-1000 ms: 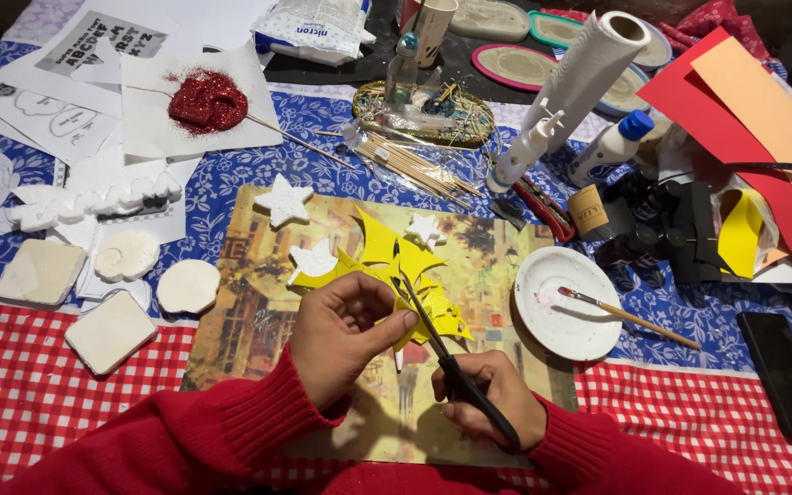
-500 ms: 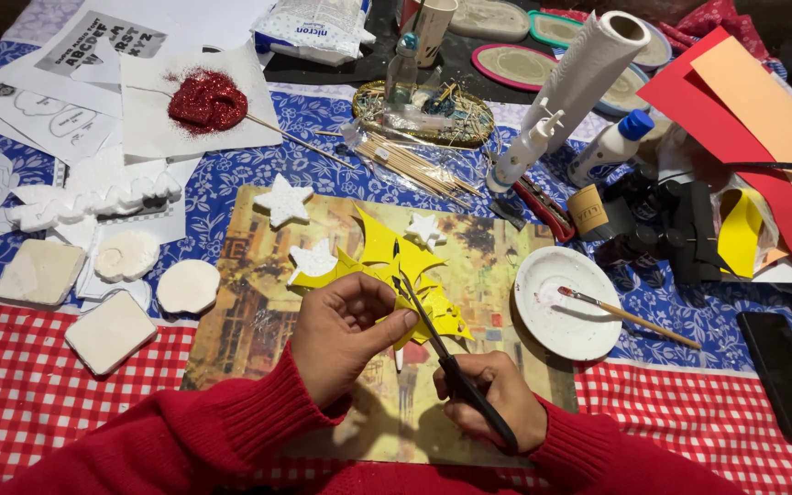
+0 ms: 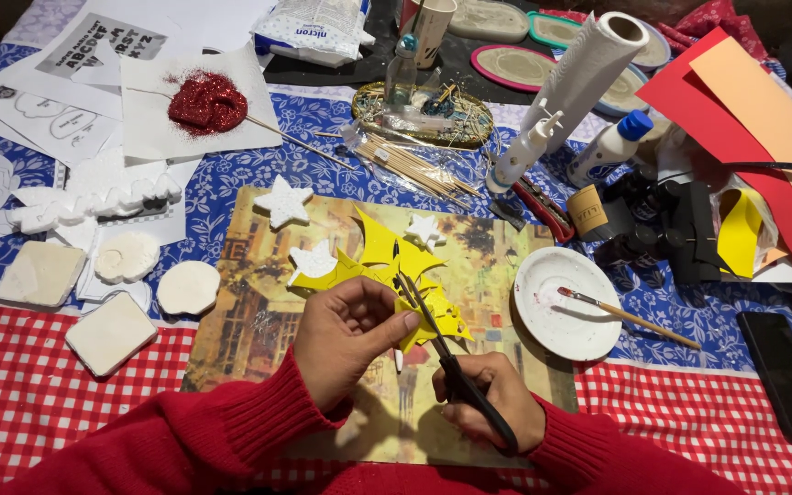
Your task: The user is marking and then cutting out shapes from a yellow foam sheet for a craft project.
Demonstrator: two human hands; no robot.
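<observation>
Two white glue bottles (image 3: 526, 151) standing past the mat, crinkly white plastic packet (image 3: 315, 27) at the far edge. Black-handled scissors (image 3: 446, 362) clamped in right hand (image 3: 492, 403) – long axis pointing away, blades narrowly parted at spiky yellow foam cutout (image 3: 396, 270), pinched by left hand (image 3: 346, 335) mid-mat.

Both forearms, in red knitted sleeves, come in from the near edge. The left hand (image 3: 348, 337) is curled, thumb pressed toward its fingertips in a pinch. The right hand (image 3: 490, 401) sits nearer, fingers closed in a grip, knuckles up.
</observation>
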